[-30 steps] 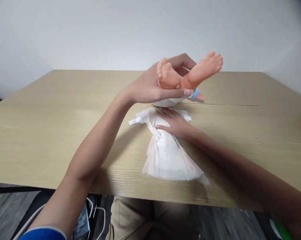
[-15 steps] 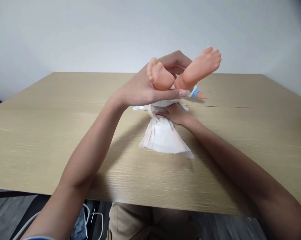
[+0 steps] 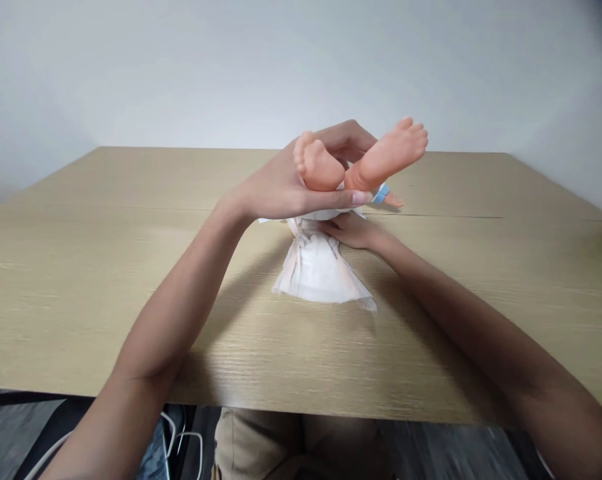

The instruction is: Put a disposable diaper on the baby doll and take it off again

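My left hand (image 3: 285, 187) is wrapped round the ankles of a baby doll, holding its two legs (image 3: 375, 163) lifted and crossed above the table. The doll's body lies behind my hand and is mostly hidden; a blue band and a small doll hand (image 3: 387, 195) show at the right. A white nappy (image 3: 318, 267) lies on the wooden table (image 3: 81, 267), its far end tucked under the doll's raised bottom. My right hand (image 3: 353, 231) rests flat on the nappy's far part, just under the doll, fingers stretched out.
The table's front edge runs across the bottom of the view, with my lap, white cables (image 3: 181, 440) and dark floor below it. A plain pale wall stands behind the table's far edge. A seam crosses the tabletop behind the doll.
My right hand has slid the nappy away from me, pushing its far end under the doll's raised bottom. My left hand has kept the legs lifted and lowered them slightly.
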